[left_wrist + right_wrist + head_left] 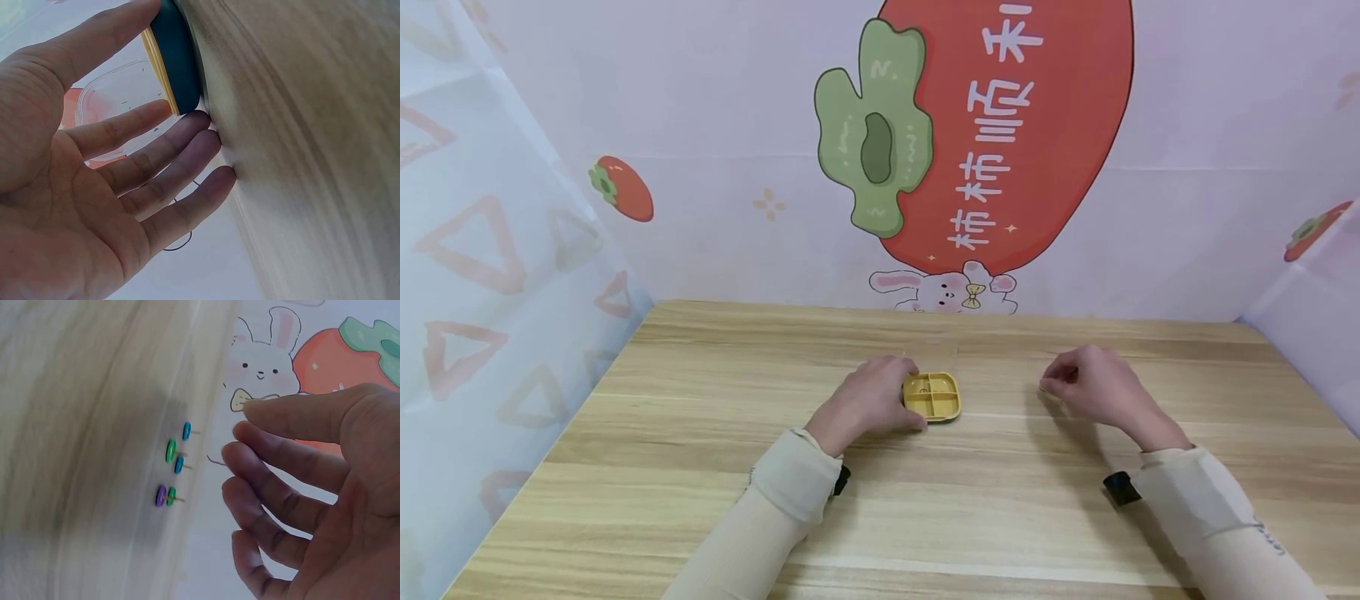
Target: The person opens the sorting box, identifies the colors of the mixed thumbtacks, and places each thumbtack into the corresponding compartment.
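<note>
My left hand (871, 396) holds a small four-compartment box (931, 402) on the table, thumb and index finger at opposite sides. Yellow inside, the box shows a dark teal outside (177, 59) in the left wrist view. Its clear lid (119, 106) stands raised behind it. No contents can be made out in the compartments. To the right, my right hand (1093, 387) hovers over the tabletop with bent fingers, and nothing plainly shows between thumb and index finger. Below it, several thumbtacks, among them a green one (171, 450) and a purple one (161, 495), lie points up.
A wood-grain table (715, 500) spreads under both hands. Behind it rises a printed backdrop (715, 242) with a persimmon and a rabbit, and side sheets flank the table. Dark straps (1122, 488) show at the cuffs.
</note>
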`<state>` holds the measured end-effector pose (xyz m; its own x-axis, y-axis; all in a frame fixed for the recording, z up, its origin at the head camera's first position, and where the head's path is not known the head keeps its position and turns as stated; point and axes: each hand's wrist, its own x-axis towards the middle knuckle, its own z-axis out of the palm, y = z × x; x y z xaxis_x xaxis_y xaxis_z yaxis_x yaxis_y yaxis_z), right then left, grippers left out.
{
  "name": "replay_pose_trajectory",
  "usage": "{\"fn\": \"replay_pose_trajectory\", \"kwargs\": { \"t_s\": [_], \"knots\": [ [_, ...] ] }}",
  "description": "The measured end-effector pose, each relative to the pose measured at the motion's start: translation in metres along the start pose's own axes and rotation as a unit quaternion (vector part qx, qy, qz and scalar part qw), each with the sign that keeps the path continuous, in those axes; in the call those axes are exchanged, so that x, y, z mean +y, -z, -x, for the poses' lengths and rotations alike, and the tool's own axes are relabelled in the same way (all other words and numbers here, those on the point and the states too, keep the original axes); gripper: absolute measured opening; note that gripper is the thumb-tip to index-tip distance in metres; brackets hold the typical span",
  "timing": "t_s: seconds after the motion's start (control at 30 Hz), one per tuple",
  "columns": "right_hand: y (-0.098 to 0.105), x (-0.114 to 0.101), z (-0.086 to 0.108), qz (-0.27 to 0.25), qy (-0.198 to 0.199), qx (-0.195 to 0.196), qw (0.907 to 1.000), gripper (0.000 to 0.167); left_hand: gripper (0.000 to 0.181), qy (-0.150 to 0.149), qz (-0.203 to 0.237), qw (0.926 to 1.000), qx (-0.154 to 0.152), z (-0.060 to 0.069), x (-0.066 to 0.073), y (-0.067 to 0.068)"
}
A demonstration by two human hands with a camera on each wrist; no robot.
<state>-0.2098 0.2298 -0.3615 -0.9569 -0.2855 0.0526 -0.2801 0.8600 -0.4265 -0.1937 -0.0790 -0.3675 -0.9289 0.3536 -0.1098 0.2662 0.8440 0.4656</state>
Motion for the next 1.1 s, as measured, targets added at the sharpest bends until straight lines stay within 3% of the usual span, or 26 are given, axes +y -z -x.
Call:
{"fn": "replay_pose_trajectory", "kwargs": {
  "t_s": [0.37, 1.1],
  "knots": [
    [0.010, 0.011, 0.002, 0.017, -0.001, -0.057, 0.9982, 0.005, 0.069, -0.001, 0.002, 1.0000, 0.002, 0.001, 0.001, 0.000],
    [0.011, 0.013, 0.004, 0.045, -0.015, -0.084, 0.9953, 0.003, 0.070, -0.002, 0.001, 1.0000, 0.001, 0.001, 0.000, 0.000]
  ]
}}
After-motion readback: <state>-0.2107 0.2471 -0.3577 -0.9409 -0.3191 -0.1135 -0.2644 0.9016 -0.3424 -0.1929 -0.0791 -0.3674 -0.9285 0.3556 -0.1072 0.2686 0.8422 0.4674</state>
